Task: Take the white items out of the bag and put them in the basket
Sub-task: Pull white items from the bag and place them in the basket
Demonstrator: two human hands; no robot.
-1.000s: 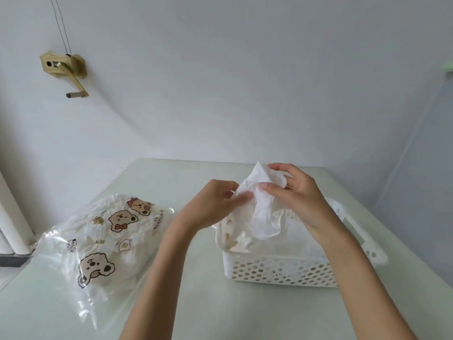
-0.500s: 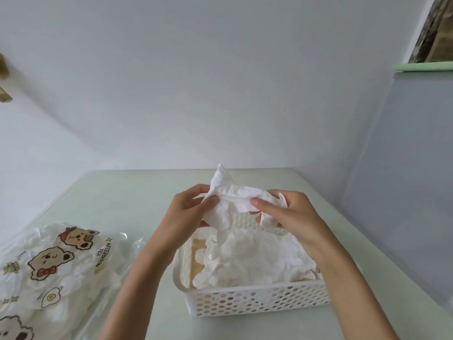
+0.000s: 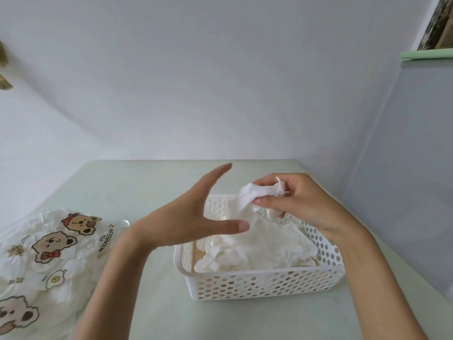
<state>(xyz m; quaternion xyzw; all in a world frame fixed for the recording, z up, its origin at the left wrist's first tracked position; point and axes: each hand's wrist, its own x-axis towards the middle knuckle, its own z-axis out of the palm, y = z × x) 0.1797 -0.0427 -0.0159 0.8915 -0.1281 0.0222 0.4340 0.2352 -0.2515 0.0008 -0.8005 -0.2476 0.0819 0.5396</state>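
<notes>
Pinching a crumpled white item (image 3: 255,196) in its curled grip above the perforated white basket (image 3: 264,283) already holding other white items (image 3: 255,251), the right hand (image 3: 299,204) works beside the left hand (image 3: 193,217), fingers spread and holding nothing, while the bear-printed bag (image 3: 49,256) lies left on the tabletop (image 3: 137,187).

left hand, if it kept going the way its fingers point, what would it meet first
The left hand points up and away, over the basket rim. Nothing shows in that line before the back wall, though depth is hard to judge.
</notes>
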